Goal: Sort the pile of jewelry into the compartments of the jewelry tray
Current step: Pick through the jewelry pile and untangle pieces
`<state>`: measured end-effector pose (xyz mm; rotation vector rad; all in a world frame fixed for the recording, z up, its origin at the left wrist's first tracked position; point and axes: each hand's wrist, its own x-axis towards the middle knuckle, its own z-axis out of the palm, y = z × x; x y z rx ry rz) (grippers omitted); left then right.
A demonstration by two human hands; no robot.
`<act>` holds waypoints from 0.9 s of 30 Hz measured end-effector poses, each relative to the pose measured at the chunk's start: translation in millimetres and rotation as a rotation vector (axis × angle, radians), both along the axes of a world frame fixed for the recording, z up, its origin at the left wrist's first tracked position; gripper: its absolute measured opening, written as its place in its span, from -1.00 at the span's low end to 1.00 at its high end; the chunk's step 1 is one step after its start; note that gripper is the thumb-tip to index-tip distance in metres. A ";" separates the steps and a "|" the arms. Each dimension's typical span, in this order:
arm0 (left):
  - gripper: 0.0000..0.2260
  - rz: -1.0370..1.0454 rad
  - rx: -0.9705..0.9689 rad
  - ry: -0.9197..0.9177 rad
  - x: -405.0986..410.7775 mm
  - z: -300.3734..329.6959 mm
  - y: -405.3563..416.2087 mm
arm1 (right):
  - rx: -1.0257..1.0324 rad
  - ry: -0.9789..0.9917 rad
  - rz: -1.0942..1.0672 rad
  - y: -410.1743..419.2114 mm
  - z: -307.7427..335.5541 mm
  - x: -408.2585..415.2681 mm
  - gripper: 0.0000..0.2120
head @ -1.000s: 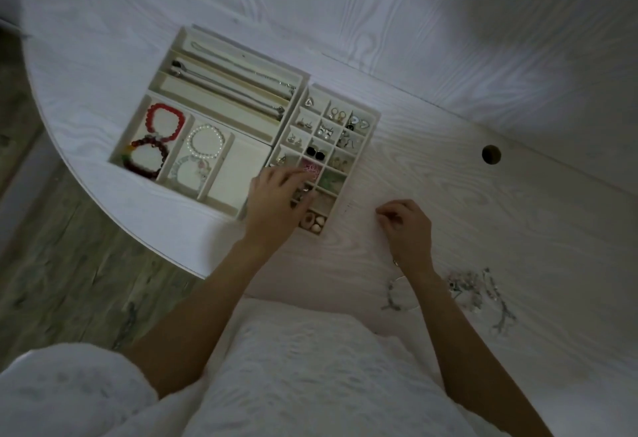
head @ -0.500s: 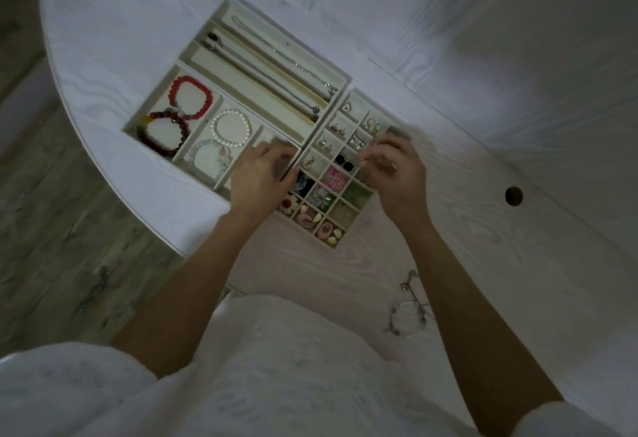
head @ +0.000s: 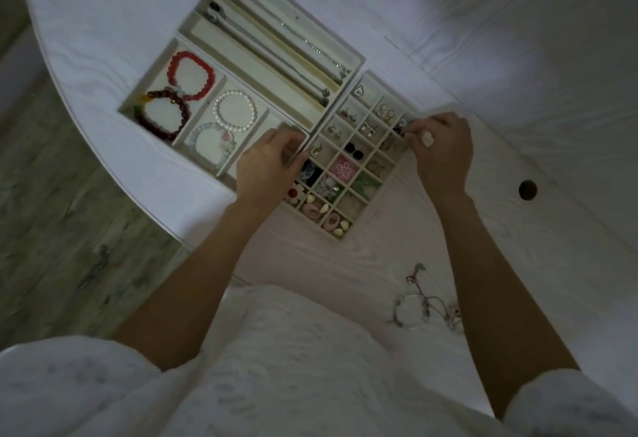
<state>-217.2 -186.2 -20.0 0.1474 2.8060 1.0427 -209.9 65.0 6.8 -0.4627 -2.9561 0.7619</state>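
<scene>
The cream jewelry tray (head: pixel 312 127) lies on the white table. Its long slots hold necklaces (head: pixel 276 53). The left compartments hold a red bracelet (head: pixel 192 74), a dark bead bracelet (head: pixel 162 113) and a pearl bracelet (head: pixel 235 111). A grid of small cells (head: pixel 352 157) holds earrings and charms. My left hand (head: pixel 267 165) rests on the tray's near left part, fingers curled over the divider edge. My right hand (head: pixel 440 150) is at the grid's right edge, its fingertips pinching a small piece over a cell; the piece is too small to name. The remaining jewelry pile (head: pixel 426 305) lies near my right forearm.
The table's curved edge (head: pixel 114 181) runs along the left, with wood floor (head: pixel 51 229) beyond. A round cable hole (head: pixel 527 189) sits right of the tray. My white clothing (head: pixel 276 367) fills the bottom of the view.
My right hand moved from the table near the pile up to the grid's right edge. My left hand shifted slightly on the tray. The view moved closer.
</scene>
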 end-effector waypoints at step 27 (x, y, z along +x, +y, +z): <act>-0.81 -0.055 -0.014 -0.024 -4.8 -4.4 -1.1 | 0.302 -0.141 0.162 11.1 -5.7 -18.9 -0.87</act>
